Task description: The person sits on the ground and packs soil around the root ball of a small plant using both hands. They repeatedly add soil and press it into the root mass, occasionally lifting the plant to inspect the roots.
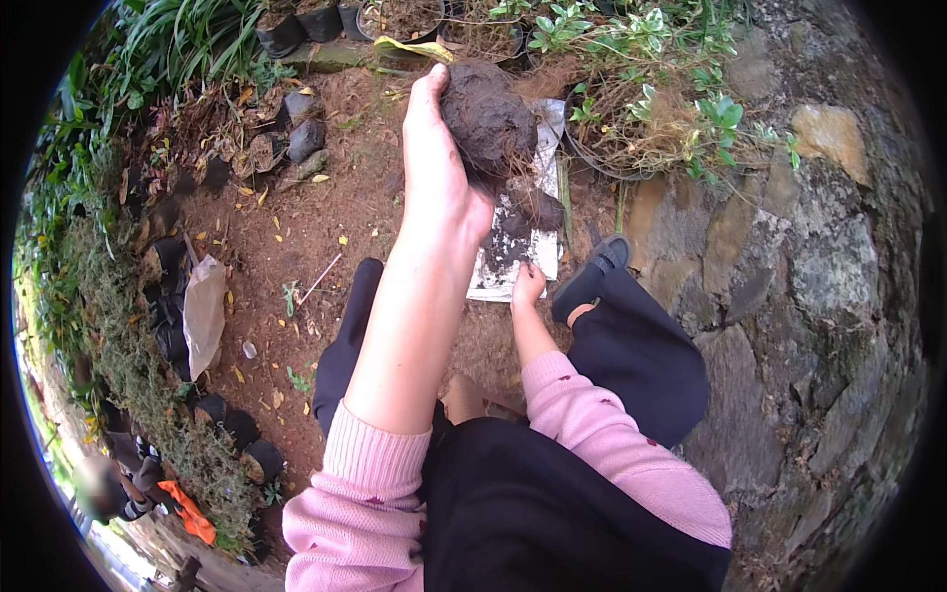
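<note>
Raised far out in front, my left hand (438,152) grips a dark root ball (488,115) of packed soil with fine brown roots; its thumb lies along the near side and the other fingers are mostly hidden. Beneath the root ball, a white plastic sheet (549,255) lies on the ground, strewn with loose dark soil (510,248). A smaller soil clump (546,211) is on the sheet under hanging roots. My right hand (529,285) is at the sheet's near edge with its fingers curled. Whether anything is inside those fingers is hidden.
Potted variegated plants (651,111) stand ahead on the right beside a stone wall (799,311). Black plant bags (170,259) and a pale plastic bag (203,314) line the left. Bare earth (296,222) lies between. Another person (122,488) is at the far lower left.
</note>
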Action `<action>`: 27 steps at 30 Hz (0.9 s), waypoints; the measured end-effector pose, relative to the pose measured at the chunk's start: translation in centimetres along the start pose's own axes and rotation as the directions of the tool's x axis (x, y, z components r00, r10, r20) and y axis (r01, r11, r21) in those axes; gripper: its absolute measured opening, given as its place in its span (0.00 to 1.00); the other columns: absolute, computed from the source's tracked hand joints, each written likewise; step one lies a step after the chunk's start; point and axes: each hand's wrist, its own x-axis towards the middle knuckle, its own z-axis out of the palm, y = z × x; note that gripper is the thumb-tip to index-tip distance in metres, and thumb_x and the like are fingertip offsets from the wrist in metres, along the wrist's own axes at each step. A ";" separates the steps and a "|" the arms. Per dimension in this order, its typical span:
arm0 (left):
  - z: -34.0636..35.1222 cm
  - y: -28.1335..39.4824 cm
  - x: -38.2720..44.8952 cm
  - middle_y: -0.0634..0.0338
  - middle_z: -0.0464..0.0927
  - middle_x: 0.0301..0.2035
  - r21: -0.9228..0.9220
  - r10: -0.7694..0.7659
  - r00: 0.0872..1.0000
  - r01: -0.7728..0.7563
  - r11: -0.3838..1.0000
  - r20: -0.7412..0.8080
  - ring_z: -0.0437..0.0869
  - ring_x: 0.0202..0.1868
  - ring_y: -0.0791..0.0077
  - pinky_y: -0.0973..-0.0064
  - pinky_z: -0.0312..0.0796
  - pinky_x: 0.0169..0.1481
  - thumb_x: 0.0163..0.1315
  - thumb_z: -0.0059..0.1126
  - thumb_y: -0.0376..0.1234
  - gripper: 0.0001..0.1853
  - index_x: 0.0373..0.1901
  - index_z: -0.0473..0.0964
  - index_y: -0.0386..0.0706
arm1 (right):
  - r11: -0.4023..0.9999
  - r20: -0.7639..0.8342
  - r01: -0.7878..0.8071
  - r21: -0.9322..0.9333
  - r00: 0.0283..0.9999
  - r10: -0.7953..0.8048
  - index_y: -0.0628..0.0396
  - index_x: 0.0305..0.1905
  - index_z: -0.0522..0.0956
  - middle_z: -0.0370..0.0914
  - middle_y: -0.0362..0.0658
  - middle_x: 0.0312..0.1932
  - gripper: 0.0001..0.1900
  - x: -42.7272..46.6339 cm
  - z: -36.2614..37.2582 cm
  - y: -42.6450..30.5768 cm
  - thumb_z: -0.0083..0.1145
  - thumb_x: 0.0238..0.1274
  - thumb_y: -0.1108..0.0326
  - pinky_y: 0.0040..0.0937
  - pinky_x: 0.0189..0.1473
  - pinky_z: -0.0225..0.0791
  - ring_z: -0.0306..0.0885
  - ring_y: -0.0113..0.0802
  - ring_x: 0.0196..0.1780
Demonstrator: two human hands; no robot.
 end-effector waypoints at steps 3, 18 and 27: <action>-0.7 -0.4 0.2 0.57 0.78 0.47 0.137 -0.030 0.995 0.018 0.990 0.091 0.79 0.48 0.63 0.59 0.70 0.53 0.63 0.49 0.51 0.24 0.52 0.72 0.43 | 0.871 0.202 -0.252 0.422 0.963 0.180 0.66 0.46 0.79 0.77 0.44 0.42 0.15 -0.6 -1.0 -2.7 0.62 0.60 0.65 0.30 0.49 0.67 0.74 0.31 0.44; -2.2 1.0 -5.1 0.57 0.80 0.45 0.133 -0.018 0.905 -0.043 0.990 0.425 0.81 0.46 0.65 0.65 0.73 0.52 0.61 0.55 0.46 0.23 0.54 0.72 0.43 | 0.614 0.492 0.234 0.753 0.419 -0.763 0.60 0.49 0.76 0.74 0.40 0.53 0.11 -11.5 -24.9 -41.4 0.58 0.63 0.71 0.28 0.58 0.65 0.72 0.25 0.54; -3.4 0.0 -7.1 0.55 0.77 0.49 0.180 -0.055 0.820 -0.060 0.982 0.570 0.82 0.47 0.66 0.67 0.77 0.53 0.60 0.53 0.36 0.26 0.61 0.65 0.42 | 0.384 0.331 0.825 0.416 0.256 -0.908 0.61 0.41 0.79 0.75 0.42 0.49 0.08 -10.3 -28.2 -43.3 0.63 0.57 0.72 0.24 0.48 0.69 0.74 0.25 0.46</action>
